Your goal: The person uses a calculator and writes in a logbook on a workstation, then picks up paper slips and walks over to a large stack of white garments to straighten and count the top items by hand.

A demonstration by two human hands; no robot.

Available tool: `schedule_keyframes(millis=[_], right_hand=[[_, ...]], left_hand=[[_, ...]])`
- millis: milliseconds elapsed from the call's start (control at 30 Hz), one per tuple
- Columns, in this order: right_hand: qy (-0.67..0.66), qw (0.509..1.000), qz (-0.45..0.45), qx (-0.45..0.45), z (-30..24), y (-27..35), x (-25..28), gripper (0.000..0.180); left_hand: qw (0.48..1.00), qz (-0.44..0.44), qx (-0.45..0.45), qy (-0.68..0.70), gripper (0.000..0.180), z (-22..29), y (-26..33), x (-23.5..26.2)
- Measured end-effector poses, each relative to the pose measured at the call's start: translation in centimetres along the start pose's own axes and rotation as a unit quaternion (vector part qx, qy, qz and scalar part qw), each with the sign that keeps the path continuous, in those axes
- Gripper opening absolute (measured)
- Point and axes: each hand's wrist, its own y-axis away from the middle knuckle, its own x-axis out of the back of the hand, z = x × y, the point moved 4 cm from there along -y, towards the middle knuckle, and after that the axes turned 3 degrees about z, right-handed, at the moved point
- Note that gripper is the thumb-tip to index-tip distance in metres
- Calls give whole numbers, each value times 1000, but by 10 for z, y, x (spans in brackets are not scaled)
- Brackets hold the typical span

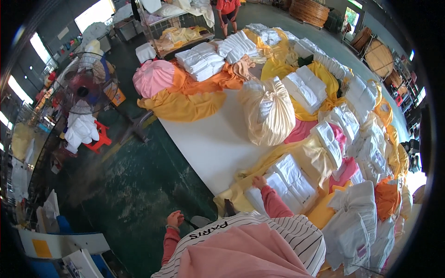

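My right hand (259,182) is at the near edge of a spread yellow cloth (241,187), beside white folded linens (291,173) that lie stacked in rows on it. Its fingers look slightly bent and apart, with nothing visible in them. My left hand (174,218) hangs low over the dark green floor, fingers loosely bent and apart, holding nothing that I can see. Beyond the linens stands a full cream cloth bundle (268,113), gathered and tied at the top. My striped top and a pink cloth fill the lower middle.
A white sheet (199,143) covers the floor ahead. More linen stacks (306,88) and a pink bundle (153,78) lie around it. White plastic-wrapped packs (354,217) stand at right. A standing fan (82,91) and red stool (98,137) are left. Another person (227,11) stands far off.
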Motion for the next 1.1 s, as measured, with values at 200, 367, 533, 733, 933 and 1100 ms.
schedule_keyframes(millis=[200, 367, 533, 733, 933, 1100], right_hand=[[-95, 993, 43, -57, -129, -57, -47, 29], [219, 971, 39, -93, -30, -35, -61, 28], [208, 941, -107, -243, 27, 30, -118, 22], [314, 898, -292, -103, -28, -15, -178, 23], [328, 882, -337, -21, -99, -180, -212, 21], [259, 888, -380, -28, -211, -323, -303, 21]], left_hand=[[996, -73, 49, 2, 19, 45, -57, 17], [993, -106, 60, -2, 19, 88, -112, 22], [995, -100, -5, -10, 18, 131, -158, 67], [997, 30, -17, 64, 20, 165, -194, 148], [983, 40, -122, 135, 19, 201, -174, 116], [955, 185, -119, 200, 18, 173, -146, 82]])
